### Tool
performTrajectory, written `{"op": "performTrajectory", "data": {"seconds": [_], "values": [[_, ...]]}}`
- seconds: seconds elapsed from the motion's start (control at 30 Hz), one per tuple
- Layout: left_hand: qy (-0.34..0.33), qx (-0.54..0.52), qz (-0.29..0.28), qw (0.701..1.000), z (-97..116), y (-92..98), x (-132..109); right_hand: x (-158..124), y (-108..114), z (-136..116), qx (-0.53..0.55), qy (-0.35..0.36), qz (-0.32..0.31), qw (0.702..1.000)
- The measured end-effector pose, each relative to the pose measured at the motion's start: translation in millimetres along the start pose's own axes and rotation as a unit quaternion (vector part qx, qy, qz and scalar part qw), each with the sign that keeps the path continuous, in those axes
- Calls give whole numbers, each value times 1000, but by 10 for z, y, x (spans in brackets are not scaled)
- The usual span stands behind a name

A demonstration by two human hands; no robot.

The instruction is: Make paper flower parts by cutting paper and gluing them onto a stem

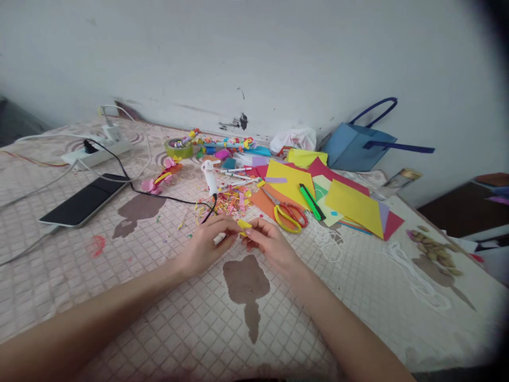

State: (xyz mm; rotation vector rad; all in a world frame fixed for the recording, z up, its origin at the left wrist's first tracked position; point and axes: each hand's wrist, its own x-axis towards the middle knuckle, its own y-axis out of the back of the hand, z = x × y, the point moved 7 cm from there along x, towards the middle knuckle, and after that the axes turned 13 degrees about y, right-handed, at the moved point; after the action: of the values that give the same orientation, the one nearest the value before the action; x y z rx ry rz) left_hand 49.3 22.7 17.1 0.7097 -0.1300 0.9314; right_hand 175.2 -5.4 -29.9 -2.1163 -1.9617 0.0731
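Between my two hands is a small piece of yellow paper (pixel 244 225), pinched in the fingertips from both sides. My left hand (pixel 210 241) grips its left edge with fingers and thumb closed. From the other side my right hand (pixel 272 245) holds it, thumb on top and fingers curled beneath. Just beyond my hands lies a pile of colourful paper scraps (pixel 225 207). A white glue gun (pixel 209 178) rests behind the pile with its black cord running left. Scissors (pixel 288 215) with yellow and red handles lie to the right, beside a green utility knife (pixel 312 201).
Coloured paper sheets (pixel 353 207) overlap at right, near white string (pixel 326 241). A phone (pixel 85 200) and a power strip (pixel 97 153) with cables occupy the left. Green tape (pixel 178 149), paper flowers (pixel 161 178) and a blue bag (pixel 356 146) stand farther back. A jar (pixel 401 180) lies at right.
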Motion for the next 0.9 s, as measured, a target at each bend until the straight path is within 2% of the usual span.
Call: {"op": "performTrajectory", "data": {"seconds": [0.1,0.17,0.3,0.4,0.6,0.77,0.9], "values": [[35,-18,-7,999,-28,-13,-17,6,36,-26,-32,23,2,999],[51,-26,-7,998,-48,-7,-13,9,40,-41,-60,30,-18,998],[16,1,-36,999,-36,-36,9,-4,6,-50,-106,22,-65,992],[-1,6,-40,999,-46,-39,9,-15,-1,-54,-108,19,-61,992],[21,1,0,1000,-69,8,-21,-19,18,-40,-77,5,-39,996],[24,-16,-25,999,-66,-12,-20,-20,7,-99,-125,39,-60,990],[27,-22,-41,999,-92,-10,5,-37,-33,-89,-163,35,-91,982]]}}
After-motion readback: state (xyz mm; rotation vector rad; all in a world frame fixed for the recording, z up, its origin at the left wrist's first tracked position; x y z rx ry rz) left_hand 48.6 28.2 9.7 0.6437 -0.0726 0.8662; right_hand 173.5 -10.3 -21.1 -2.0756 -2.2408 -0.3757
